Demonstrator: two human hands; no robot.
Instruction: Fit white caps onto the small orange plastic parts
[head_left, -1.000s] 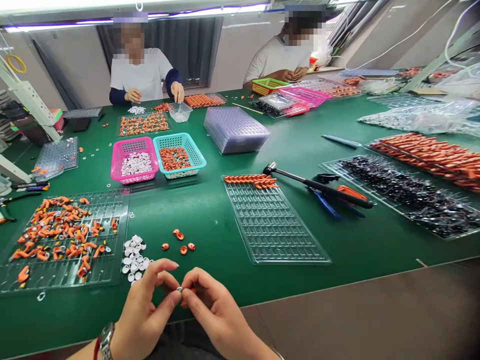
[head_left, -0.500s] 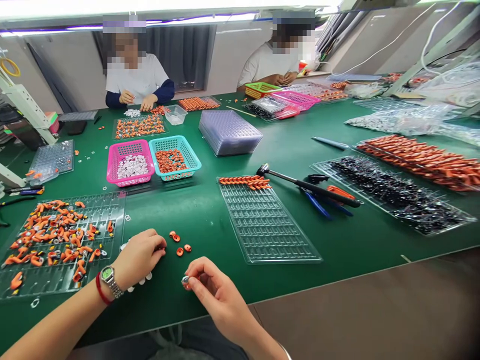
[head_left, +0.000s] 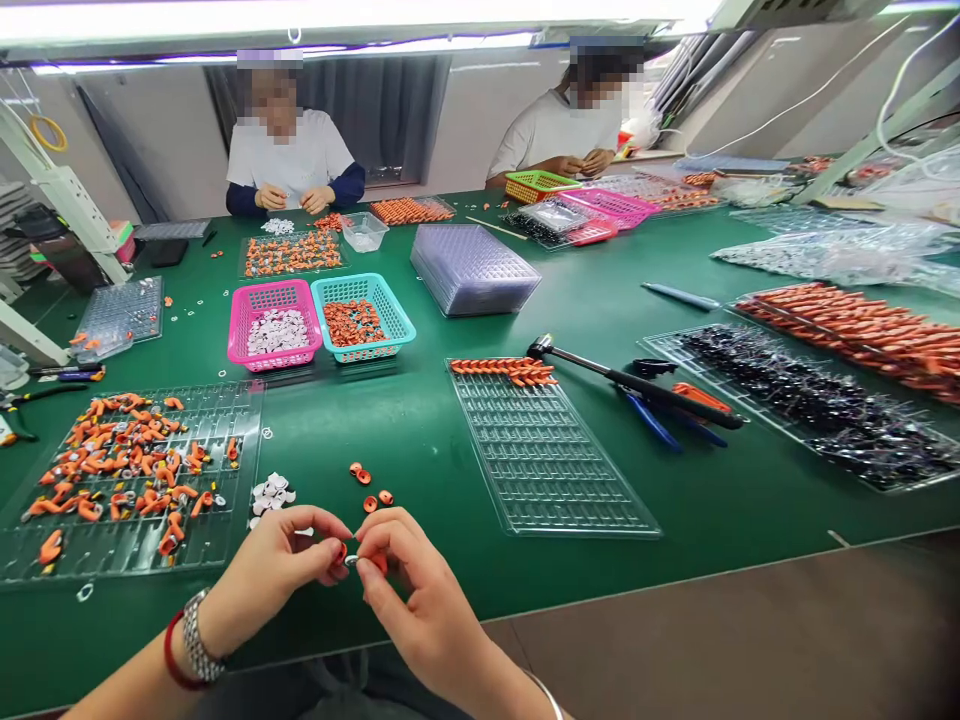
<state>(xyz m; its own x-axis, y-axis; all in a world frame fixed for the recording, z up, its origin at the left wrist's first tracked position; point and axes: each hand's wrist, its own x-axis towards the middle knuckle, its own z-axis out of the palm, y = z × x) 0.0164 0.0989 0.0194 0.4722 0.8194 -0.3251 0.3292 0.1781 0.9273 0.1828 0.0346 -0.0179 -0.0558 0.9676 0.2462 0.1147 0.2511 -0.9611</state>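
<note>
I have my left hand (head_left: 281,565) and right hand (head_left: 409,585) pinched together on a small orange piece (head_left: 351,560), held just over the green counter (head_left: 420,440) near the loose orange pieces (head_left: 369,487) and white discs (head_left: 270,492) for easy reach.

This is a small-parts assembly workshop. A long green tabletop (head_left: 420,420) runs across the room under strip lighting, with two other people (head_left: 289,160) seated at its far side, each bent over piles of small pieces. Clear plastic blister trays (head_left: 547,470) lie in rows, one strewn with orange parts (head_left: 120,470), another filled with black parts (head_left: 810,400). A pink basket (head_left: 274,325) and a teal basket (head_left: 361,317) hold sorted pieces, beside a stack of empty trays (head_left: 472,265). A small hammer (head_left: 637,380) and blue-handled pliers (head_left: 660,425) lie among them.
</note>
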